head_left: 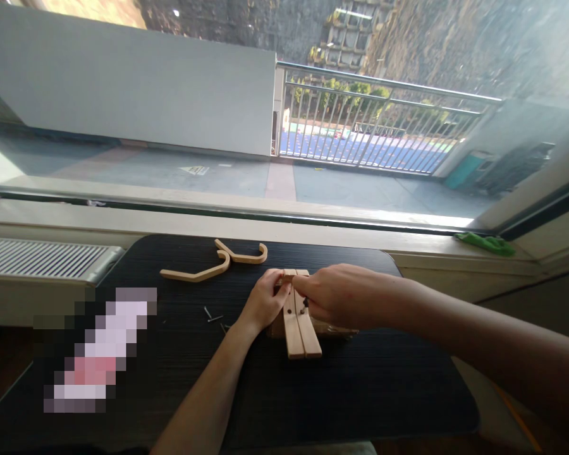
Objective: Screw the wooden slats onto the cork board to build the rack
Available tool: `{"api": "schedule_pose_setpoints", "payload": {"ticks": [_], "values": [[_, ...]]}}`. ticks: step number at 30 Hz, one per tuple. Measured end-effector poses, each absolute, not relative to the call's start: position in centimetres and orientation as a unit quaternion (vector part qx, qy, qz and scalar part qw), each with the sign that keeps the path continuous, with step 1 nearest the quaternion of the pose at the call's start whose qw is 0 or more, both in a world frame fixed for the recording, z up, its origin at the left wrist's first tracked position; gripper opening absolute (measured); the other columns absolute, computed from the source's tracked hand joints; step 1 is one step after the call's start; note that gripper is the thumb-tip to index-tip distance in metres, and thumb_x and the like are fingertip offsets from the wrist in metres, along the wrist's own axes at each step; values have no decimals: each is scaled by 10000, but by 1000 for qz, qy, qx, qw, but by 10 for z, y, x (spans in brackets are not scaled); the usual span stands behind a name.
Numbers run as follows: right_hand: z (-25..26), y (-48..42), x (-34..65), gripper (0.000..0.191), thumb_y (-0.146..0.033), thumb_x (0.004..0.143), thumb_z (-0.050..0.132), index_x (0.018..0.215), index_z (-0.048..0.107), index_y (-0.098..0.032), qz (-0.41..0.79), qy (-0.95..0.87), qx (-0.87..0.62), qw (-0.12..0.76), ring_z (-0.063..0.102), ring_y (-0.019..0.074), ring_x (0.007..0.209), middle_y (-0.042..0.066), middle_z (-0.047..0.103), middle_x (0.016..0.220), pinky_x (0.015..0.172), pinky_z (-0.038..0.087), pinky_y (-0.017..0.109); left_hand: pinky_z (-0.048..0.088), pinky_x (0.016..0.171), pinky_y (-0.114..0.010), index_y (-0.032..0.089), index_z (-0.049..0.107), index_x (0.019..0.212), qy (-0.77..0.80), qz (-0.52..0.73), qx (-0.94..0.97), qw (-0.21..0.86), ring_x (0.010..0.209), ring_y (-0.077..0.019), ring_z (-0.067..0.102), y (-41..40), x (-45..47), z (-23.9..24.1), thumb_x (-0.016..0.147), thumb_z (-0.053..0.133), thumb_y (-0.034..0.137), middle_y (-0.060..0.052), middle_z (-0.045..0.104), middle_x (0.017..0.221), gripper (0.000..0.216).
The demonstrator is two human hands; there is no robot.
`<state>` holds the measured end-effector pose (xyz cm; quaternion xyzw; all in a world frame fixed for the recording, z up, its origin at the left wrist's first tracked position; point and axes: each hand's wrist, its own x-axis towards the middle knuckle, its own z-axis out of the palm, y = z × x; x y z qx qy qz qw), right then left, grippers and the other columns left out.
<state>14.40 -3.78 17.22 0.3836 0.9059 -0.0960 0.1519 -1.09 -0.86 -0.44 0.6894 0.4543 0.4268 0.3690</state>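
Two pale wooden pieces [298,335] lie side by side near the middle of the dark table, their flat ends pointing towards me. Dark round spots, holes or screw heads, show on their upper faces. My left hand [264,302] is closed on their far left side, thumb on top. Over the far right part, my right hand [334,294] is closed with its fingers at the wood. Small dark bits show beneath its fingers, and what it holds is hidden. Under the wooden pieces sits a brownish block or packet [336,329], partly covered.
Two hooked wooden pieces, one nearer [196,276] and one farther [246,258], lie at the table's back left. Several metal screws or pins [213,317] lie left of my left hand. A blurred-out flat item [109,344] is on the left. A radiator [42,259] and window sill border the table [384,392].
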Motion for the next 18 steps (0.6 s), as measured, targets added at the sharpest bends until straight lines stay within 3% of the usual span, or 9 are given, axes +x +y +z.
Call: {"api": "schedule_pose_setpoints", "payload": {"ticks": [5,9,18], "values": [[175,-37,143,251,-238,954,449,1127,604,-141,-118,895,400,159,604,173,575,78,710,767,473,241,275,485,834,-300,186,633,855,458,426,690,364,891,-183,609,-8,-11,-5,850,555,168,-44,642,924,80],[175,-38,142,252,-143,899,497,1126,605,-122,-124,904,378,159,567,149,562,88,708,801,484,248,270,486,859,-312,182,639,853,456,425,690,368,910,-189,613,-9,-11,-2,842,557,139,-49,644,928,93],[176,-35,138,232,-131,892,457,935,685,-138,-142,887,401,178,532,152,519,69,657,662,482,269,258,481,868,-320,187,633,886,458,418,688,377,926,-195,613,-9,-11,-2,845,552,158,-51,642,951,95]]}}
